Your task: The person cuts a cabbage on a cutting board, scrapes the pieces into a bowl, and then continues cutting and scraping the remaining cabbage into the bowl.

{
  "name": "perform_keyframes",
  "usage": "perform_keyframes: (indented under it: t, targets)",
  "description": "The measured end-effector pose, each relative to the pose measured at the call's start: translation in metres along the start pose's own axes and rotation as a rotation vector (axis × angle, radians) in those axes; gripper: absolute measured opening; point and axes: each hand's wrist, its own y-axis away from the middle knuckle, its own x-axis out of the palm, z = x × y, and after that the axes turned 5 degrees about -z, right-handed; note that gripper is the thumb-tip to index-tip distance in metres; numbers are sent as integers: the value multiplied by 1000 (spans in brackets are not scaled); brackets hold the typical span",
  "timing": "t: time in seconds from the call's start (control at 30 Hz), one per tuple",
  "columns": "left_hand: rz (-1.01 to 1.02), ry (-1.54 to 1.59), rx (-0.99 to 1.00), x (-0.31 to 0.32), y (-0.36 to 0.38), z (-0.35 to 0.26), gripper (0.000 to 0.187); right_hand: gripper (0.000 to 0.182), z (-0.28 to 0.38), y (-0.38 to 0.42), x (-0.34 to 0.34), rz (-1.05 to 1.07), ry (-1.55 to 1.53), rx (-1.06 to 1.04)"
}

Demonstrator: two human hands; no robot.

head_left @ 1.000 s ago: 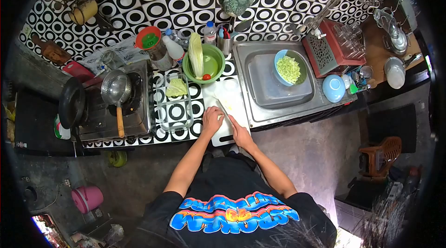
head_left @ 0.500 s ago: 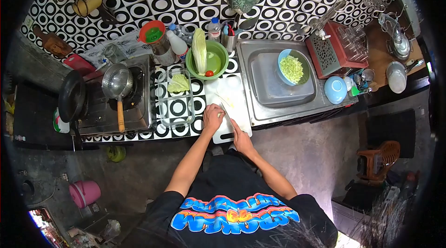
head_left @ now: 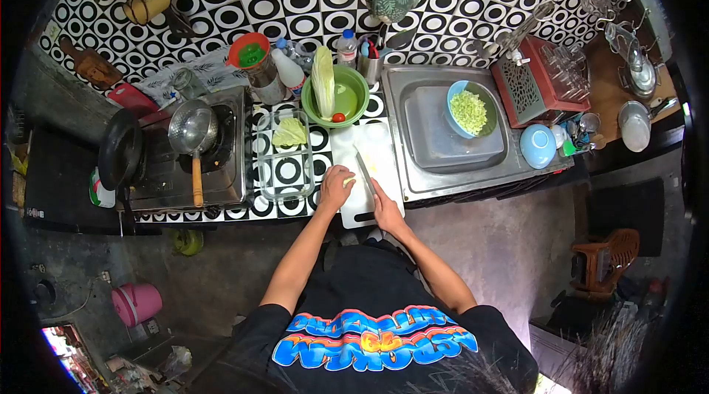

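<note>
On the white cutting board point(head_left: 360, 202), my right hand point(head_left: 387, 211) is wrapped round the handle of a knife point(head_left: 365, 166), its blade pointing up and to the left. My left hand point(head_left: 337, 187) rests at the board's left edge, its fingers curled over a small pale green vegetable piece point(head_left: 348, 182) that is mostly hidden. Small pale bits lie beyond the blade. Behind the board is a green bowl point(head_left: 357, 96) with a long cabbage piece point(head_left: 323, 84) and a red tomato point(head_left: 338, 118).
Left of the board, a glass dish point(head_left: 286, 195) holds a cabbage leaf point(head_left: 289, 132). Further left, a pan point(head_left: 193, 128) sits on the stove point(head_left: 155, 189). A blue bowl point(head_left: 453, 118) of chopped cabbage point(head_left: 470, 112) stands over the sink point(head_left: 430, 185) at the right.
The knife has moved right, away from my left hand, with my right hand. The whole view has shifted slightly.
</note>
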Motion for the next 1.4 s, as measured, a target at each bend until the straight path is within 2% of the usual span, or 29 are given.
perform_keyframes:
  t: [0.13, 0.33, 0.43, 0.57, 0.6, 0.73, 0.83, 0.93, 1.03, 1.13, 1.23, 1.33, 1.4]
  targets:
    - [18, -10, -18, 1, -3, -2, 14, 54, 25, 10, -4, 88, 29, 147]
    - [27, -65, -28, 3, -1, -2, 15, 56, 14, 13, 25, -7, 206, -20]
    - [0, -121, -14, 6, 6, 3, 17, 59, 15, 1, 40, 52, 275, -29]
    - [2, -48, -24, 7, 0, 7, 14, 57, 9, -22, 36, -22, 83, -124]
    - [12, -33, -28, 5, 1, 6, 13, 53, 26, -24, 23, 82, 95, 59]
    - [-22, 3, -9, 4, 1, 2, 8, 49, 12, -25, 18, 52, -89, -47]
    - [-23, 10, -16, 2, 0, 2, 8, 50, 19, -9, 17, 91, -63, 67]
    - [-24, 10, -27, 2, 0, 3, 8, 50, 27, 4, 22, 67, 23, 83]
    - [-31, -2, -44, 6, 3, 4, 6, 53, 33, 6, 24, 82, 111, 220]
    - [-44, -13, -47, 7, 3, 4, 5, 55, 15, -15, 41, -63, 49, -43]
    - [-28, -30, -19, 6, 1, 3, 8, 55, 26, -32, 35, 10, 170, 33]
    - [-26, 40, -32, 4, 2, 10, 14, 54, 35, -43, 27, 95, 85, 149]
    - [-26, 99, -41, 0, 0, 11, 22, 54, 18, -45, 29, -2, 44, -28]
